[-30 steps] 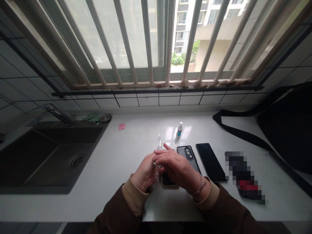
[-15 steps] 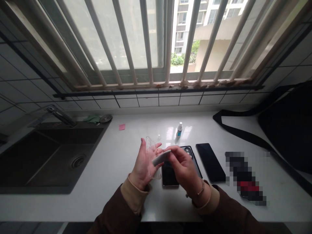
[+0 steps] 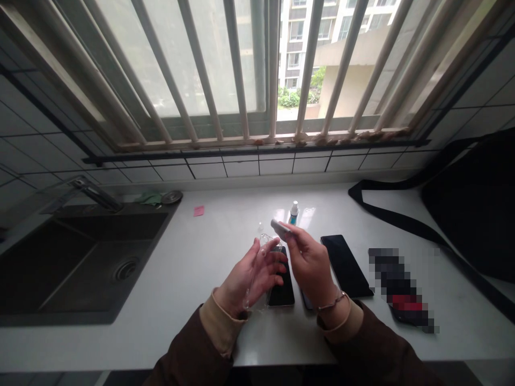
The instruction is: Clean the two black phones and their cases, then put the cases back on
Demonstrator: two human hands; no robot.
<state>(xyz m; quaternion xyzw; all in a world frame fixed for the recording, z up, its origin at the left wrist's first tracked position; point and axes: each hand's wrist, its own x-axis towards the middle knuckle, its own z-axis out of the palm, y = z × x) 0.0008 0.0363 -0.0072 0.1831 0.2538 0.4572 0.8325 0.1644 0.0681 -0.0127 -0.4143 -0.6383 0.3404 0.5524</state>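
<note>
My left hand (image 3: 257, 276) holds a clear phone case (image 3: 264, 237) across its palm, thumb up and fingers curled around it. In my right hand (image 3: 314, 260) a small light-grey flat pad or folded cloth (image 3: 280, 227) is pinched between thumb and fingers, just above the top of the case and apart from it. Beneath the hands a dark phone (image 3: 284, 292) lies on the counter, partly covered by my left fingers. A second dark phone or case beside it is mostly hidden by my right hand. A small white-capped bottle (image 3: 294, 213) stands upright behind the hands.
Right of my hands lie a black phone (image 3: 346, 265) and a pixelated dark item (image 3: 402, 289). A black bag (image 3: 475, 209) with a strap rests at the far right. On the left are a sink (image 3: 96, 262), a faucet (image 3: 96, 194) and a pink note (image 3: 199, 210).
My right hand has lifted the grey pad up and away from the inside of the case. My left hand has turned, tilting the case, with its fingers now more curled.
</note>
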